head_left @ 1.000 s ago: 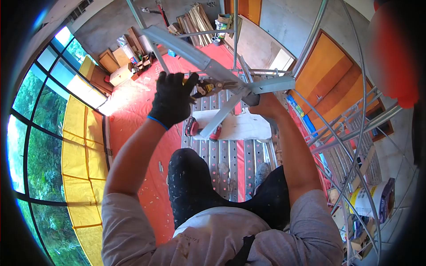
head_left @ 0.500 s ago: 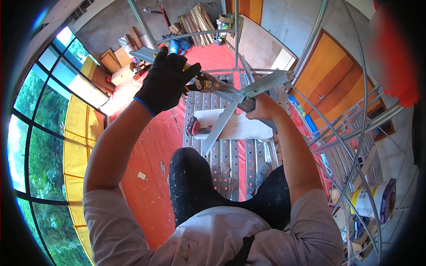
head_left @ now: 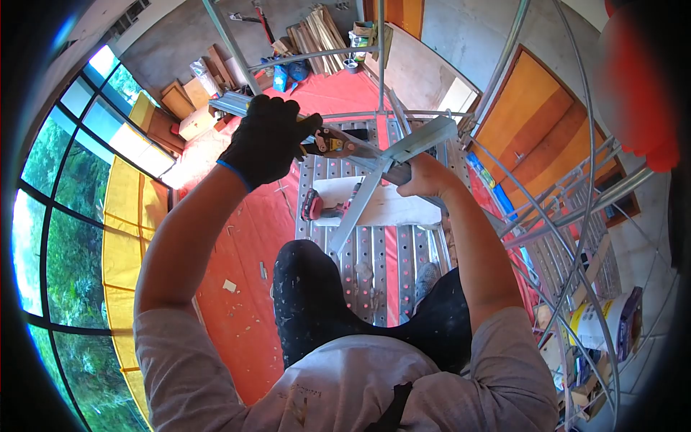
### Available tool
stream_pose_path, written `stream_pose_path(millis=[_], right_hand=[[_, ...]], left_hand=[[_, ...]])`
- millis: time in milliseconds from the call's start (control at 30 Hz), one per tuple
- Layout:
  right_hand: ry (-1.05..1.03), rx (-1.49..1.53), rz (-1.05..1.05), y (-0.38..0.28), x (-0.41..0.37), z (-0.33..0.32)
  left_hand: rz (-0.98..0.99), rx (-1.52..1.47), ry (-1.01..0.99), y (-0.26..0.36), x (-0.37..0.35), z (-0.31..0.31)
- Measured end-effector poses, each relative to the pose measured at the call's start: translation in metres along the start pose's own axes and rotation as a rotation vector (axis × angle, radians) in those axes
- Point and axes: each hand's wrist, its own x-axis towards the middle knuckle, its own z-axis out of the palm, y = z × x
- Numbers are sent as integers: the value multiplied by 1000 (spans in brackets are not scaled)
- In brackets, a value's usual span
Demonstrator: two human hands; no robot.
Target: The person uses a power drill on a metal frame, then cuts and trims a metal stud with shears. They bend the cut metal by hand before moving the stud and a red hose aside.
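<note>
My left hand (head_left: pixel 263 144), in a black glove, is closed around the handles of a pair of tin snips (head_left: pixel 335 144). The snips' jaws meet a thin galvanized metal profile (head_left: pixel 425 139) where it is cut and bent apart. One flange strip (head_left: pixel 360 205) slants down toward my knee. My bare right hand (head_left: pixel 430 177) grips the profile just right of the jaws. Below lies a red-and-black power drill (head_left: pixel 320 207) on a white board (head_left: pixel 392 205). The glove hides most of the snips' handles.
A perforated metal scaffold platform (head_left: pixel 367 277) is under me, with scaffold tubes (head_left: pixel 381 65) in front and braces (head_left: pixel 568 252) at right. Red sheeting (head_left: pixel 237 317) covers the floor below. Wood strips (head_left: pixel 317 39) lean at the back wall; a bucket (head_left: pixel 601 320) stands lower right.
My left fingers have drawn closer together on the snips' handles. The metal profile and snips have shifted slightly, and more of the drill shows beneath them.
</note>
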Motion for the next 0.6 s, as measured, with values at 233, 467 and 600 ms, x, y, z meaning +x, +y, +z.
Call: stream_pose_path(millis=[233,467,600], right_hand=[[-16,-3,-6,-9,-1,-1],[-67,-25,14,-1,2,3],[-16,-43,-61,-8,-4,-1]], left_hand=[[31,2,-5,-3,2,-8],[-10,14,-134,4,6,-9],[-12,-32,-245,5,3,-5]])
